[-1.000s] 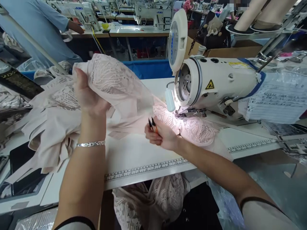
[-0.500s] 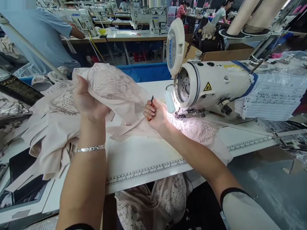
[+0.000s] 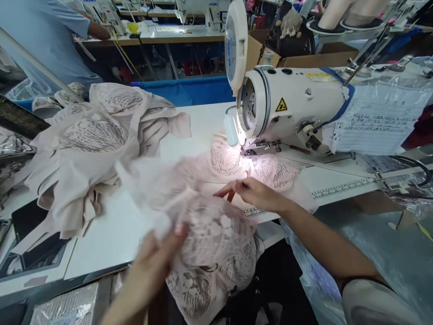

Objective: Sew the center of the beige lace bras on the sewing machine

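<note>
My left hand [image 3: 160, 255], smeared by motion, is closed on a pale pink lace bra [image 3: 216, 230], with the thumb over its edge. The bra hangs over the table's front edge, above another lace bra [image 3: 194, 293] in my lap. Close to the held bra's upper side is my right hand [image 3: 253, 192], index finger reaching left and the others curled. A small dark tip at its thumb fits the thread snips seen earlier; their handle is hidden. Under the lit sewing machine head [image 3: 284, 101] lies a lace bra cup [image 3: 274, 171].
A heap of lace bras [image 3: 98, 131] covers the table's left side. A written sheet [image 3: 375, 119] hangs at the machine's right. Thread cones [image 3: 333, 16] stand behind it. A person in a blue shirt [image 3: 50, 40] sits at the far left.
My left hand has left the heap and come down toward me with a bra. My right hand has moved right and lower, its index finger now extended. The view has tilted down.
</note>
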Demonstrator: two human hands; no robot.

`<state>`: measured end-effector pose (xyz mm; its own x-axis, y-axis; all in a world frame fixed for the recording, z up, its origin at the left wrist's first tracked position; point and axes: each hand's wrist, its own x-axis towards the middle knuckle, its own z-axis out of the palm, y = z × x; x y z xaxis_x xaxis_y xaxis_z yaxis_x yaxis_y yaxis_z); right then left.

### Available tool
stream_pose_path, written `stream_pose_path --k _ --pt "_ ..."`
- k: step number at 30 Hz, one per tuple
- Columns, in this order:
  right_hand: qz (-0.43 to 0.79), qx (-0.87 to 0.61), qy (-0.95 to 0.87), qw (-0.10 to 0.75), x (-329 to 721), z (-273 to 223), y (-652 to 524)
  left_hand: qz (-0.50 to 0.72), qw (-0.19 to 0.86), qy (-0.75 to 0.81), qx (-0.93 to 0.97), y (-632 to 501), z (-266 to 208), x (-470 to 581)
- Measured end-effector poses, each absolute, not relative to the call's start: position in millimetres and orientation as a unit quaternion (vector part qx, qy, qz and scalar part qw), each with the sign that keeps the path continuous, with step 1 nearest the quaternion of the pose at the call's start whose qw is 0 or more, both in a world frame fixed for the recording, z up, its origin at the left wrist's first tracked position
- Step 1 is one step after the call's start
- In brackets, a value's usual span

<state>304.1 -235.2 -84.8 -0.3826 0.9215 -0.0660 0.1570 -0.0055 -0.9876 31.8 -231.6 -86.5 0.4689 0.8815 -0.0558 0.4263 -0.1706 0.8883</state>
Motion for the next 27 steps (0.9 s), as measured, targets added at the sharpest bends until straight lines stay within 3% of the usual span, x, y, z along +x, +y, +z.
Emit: stream_pose_path --k 3,7,9,11,14,20,23,27 --pt "0.540 -0.455 -0.651 0.276 298.6 -86.6 -264.1 0.211 0.469 0.434 0.739 -284.8 -98.1 38.0" --pt "0.439 -0.546 -0.653 0.288 300.6 -91.1 -299.6 0.144 0.508 0.305 0.792 -292.8 -84.9 28.1" --pt "0.389 -0.563 -0.657 0.315 301.9 -90.8 -314.1 0.210 0.433 0.341 0.807 -279.3 -79.9 34.3" --pt "0.344 -0.543 -0.691 0.331 301.7 -87.6 -327.7 0.234 0.281 0.323 0.873 -265.2 -78.9 52.7" --pt "0.314 -0.504 -0.746 0.302 303.6 -76.4 -346.9 0.115 0.210 0.152 0.959 -252.5 -76.4 82.9" --pt "0.465 -0.453 -0.731 0.209 328.0 -57.6 -365.9 0.057 0.361 0.048 0.930 -250.3 -61.2 76.5" --pt "0.527 -0.442 -0.701 0.188 340.5 -66.5 -361.4 0.062 0.492 0.133 0.858 -252.5 -74.0 65.0" --pt "0.563 -0.457 -0.641 0.251 351.7 -92.5 -353.1 0.100 0.648 0.268 0.706 -261.2 -107.9 62.0"
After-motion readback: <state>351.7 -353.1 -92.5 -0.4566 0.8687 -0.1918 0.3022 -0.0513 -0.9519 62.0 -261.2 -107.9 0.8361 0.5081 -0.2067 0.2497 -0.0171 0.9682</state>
